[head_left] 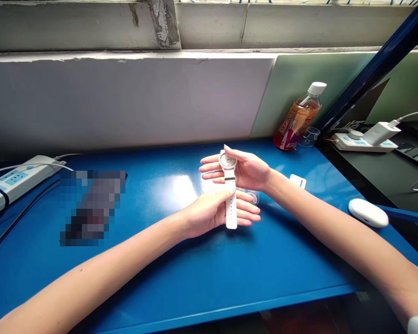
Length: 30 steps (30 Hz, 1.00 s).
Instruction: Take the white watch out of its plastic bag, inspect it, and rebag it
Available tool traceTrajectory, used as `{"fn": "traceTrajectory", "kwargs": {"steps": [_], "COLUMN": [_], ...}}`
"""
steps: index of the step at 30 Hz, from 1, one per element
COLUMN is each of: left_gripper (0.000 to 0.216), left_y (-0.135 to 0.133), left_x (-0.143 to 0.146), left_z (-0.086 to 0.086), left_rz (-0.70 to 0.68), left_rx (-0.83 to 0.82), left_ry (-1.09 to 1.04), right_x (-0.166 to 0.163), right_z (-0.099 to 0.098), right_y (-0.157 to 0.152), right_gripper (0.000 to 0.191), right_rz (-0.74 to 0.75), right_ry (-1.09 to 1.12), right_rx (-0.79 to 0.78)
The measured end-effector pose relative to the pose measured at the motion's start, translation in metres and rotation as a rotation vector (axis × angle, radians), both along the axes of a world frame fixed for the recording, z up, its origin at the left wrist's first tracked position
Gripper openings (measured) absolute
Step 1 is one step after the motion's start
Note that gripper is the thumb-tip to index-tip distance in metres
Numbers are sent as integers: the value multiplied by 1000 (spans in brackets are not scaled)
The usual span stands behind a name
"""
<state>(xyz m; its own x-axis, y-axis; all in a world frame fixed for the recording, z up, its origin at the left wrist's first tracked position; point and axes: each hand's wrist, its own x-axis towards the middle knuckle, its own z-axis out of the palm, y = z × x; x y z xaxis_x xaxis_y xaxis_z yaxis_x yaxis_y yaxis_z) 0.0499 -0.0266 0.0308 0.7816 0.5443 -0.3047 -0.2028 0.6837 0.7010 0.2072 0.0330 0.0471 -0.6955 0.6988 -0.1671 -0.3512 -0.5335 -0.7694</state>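
A blue table (195, 287) filled most of the frame, running from the left edge to the lower right. Behind it, a pale wall panel (125, 102) stretched across the upper left and centre. A pixelated dark object (95, 208) lay at middle left, near a white power strip (24, 175) at the left edge. Two bare hands met at the centre. The left hand (209, 213), reaching in from the lower left, was palm up with fingers stretched out, its thumb pressed on a strap. The right hand (252, 169), from the lower right, held its fingers behind the dial, its thumb along the upper edge. A bottle of reddish drink (297, 116) leaned in the upper right. Between both hands, at the centre, was a white watch (231, 208), its dial uppermost and its strap hanging straight down. A rounded white case (368, 212) sat at the right, and a small white item (297, 181) lay partly behind the right forearm.
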Motion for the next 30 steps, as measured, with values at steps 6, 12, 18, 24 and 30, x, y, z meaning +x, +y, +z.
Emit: {"fn": "traceTrajectory", "kwargs": {"steps": [6,12,18,24,30], "left_gripper": [42,40,40,44,40], "left_y": [-1,-3,-3,-3,-2], "left_x": [-2,-3,-2,-3,-3], "left_z": [-5,-7,-4,-4,-3], "left_rz": [25,46,57,45,26], "left_rx": [5,-3,-8,-45,-19], "left_ry": [-26,-3,35,48,15], "right_x": [-1,-3,-2,0,0], "right_z": [2,7,6,4,7], "right_y": [0,-2,-2,0,-1], "right_gripper": [68,74,78,81,79], "right_rz": [22,-18,-3,37,37], "right_ry": [34,19,52,35,41], "right_rx": [-26,-68,-62,-53,-65]}}
